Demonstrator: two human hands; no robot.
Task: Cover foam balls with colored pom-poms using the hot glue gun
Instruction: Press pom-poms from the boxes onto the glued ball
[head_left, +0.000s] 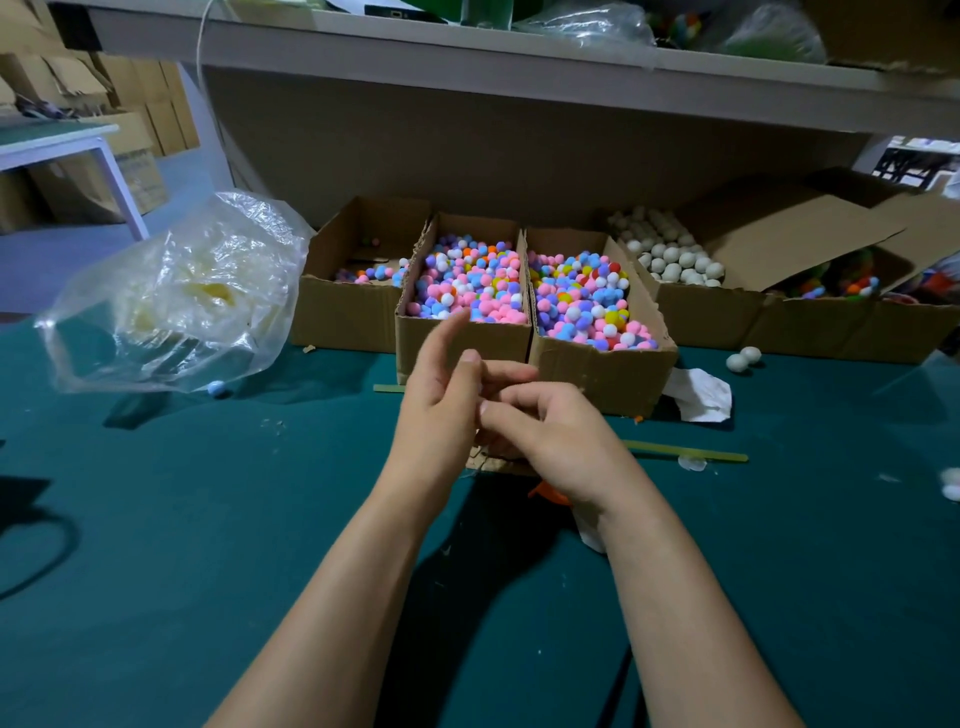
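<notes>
Both hands together over the dark green table (208, 519)
The left hand (441, 410) is loose-fingered, the right hand (550, 431) curled against it, can't tell if holding anything. Open cardboard boxes (597, 374) of multicoloured fluffy pom-poms (467, 280) just behind; white foam balls (670, 260) boxed further right.

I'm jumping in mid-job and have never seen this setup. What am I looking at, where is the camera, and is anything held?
There is no machine: a person works with two bare hands, and the single picture comes from a camera on their head, looking forward and down. The right hand curls its fingers against the open left hand above the green table; whether it pinches anything is hidden. Behind them stand cardboard boxes: two full of colored pom-poms, one of white foam balls. A clear plastic bag lies left, a thin green stick right. An orange object shows under the right wrist; I cannot tell what it is.
</notes>
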